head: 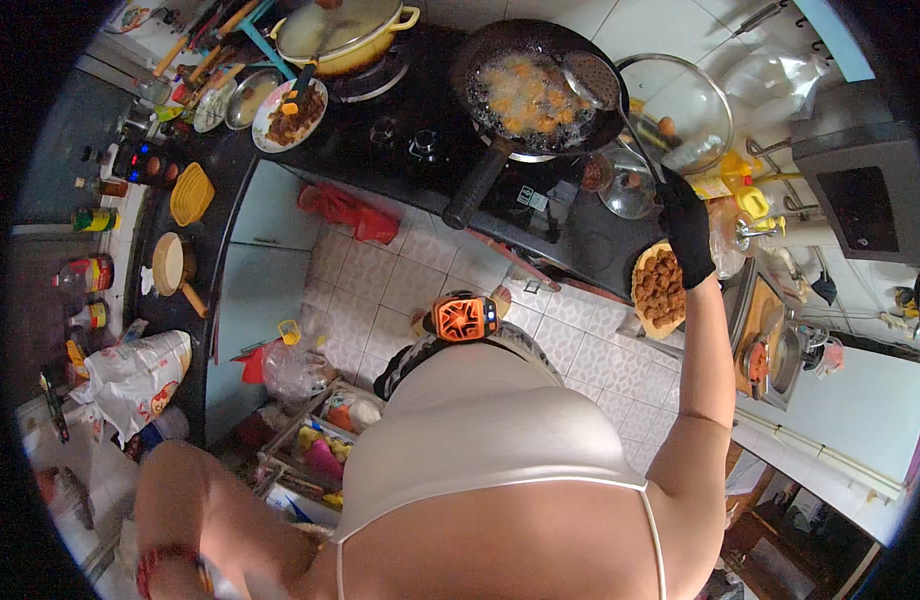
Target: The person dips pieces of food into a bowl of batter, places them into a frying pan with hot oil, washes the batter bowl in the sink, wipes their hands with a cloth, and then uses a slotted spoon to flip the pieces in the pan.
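Note:
My right hand (685, 236), in a black glove, grips the long handle of a perforated metal skimmer (593, 81). The skimmer's head rests in the right side of a black wok (484, 161) on the stove. Golden pieces of food (531, 94) fry in the bubbling oil there. Below my right forearm, a yellow dish (640, 311) holds browned fried pieces (661, 289). A glass lid (626, 196) lies on the counter beside the hand. My left arm bends back at the lower left; its hand is out of view.
A yellow lidded pot (347, 60) stands left of the wok, whose handle (479, 187) juts over the stove's front. A plate of food (269, 139), a yellow basket (192, 195) and a small pan (176, 262) sit on the left counter. Oil bottles (752, 201) stand at right.

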`<control>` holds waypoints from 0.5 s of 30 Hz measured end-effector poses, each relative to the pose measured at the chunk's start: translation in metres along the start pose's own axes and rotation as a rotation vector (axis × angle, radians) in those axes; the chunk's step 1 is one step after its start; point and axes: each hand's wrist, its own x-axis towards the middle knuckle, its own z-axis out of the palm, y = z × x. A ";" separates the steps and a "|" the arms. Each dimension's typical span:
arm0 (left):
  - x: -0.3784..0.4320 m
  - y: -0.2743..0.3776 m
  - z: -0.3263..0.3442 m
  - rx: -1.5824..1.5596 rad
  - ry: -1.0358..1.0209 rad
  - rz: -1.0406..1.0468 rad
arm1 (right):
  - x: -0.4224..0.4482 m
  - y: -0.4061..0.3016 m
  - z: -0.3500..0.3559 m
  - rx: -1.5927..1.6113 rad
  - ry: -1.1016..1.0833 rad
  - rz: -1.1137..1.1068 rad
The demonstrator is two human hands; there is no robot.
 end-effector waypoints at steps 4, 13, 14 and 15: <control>-0.010 -0.043 -0.015 -0.215 0.208 -0.072 | -0.011 0.025 0.002 0.175 0.027 0.014; 0.076 -0.133 0.010 -0.947 1.107 -0.187 | -0.022 0.001 0.016 0.142 0.130 -0.002; 0.075 -0.126 0.006 -0.873 1.039 -0.166 | -0.016 0.010 0.016 0.236 0.114 0.022; 0.072 -0.123 0.003 -0.872 1.040 -0.157 | -0.010 0.012 0.016 0.230 0.117 0.017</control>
